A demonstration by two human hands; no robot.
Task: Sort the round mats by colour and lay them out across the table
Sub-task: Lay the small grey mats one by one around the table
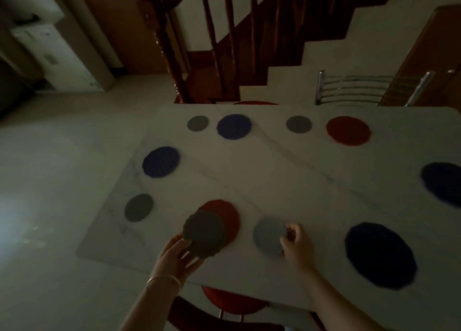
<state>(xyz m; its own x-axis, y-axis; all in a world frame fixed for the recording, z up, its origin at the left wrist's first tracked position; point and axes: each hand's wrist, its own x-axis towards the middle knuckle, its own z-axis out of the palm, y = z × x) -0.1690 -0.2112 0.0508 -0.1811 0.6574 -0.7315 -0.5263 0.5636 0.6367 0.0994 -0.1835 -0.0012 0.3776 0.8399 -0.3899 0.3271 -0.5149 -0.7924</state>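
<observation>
Table point(274, 181): white marble, mats spread across.
Left hand point(174, 256): I hold the dark grey stack point(204, 233), tilted over the red mat point(224, 218).
Right hand point(295, 243): I pinch the pale grey mat point(267, 236), nearest me.

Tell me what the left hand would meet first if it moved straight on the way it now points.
Probably the red mat. The left hand holds a dark grey stack and points up and right; the stack already overlaps that mat in the picture. How high above it is unclear.

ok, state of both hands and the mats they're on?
left hand: holds dark grey stack above the table
right hand: pinches the light grey mat's edge
light grey mat: flat on table
near red mat: flat, partly hidden by stack
</observation>
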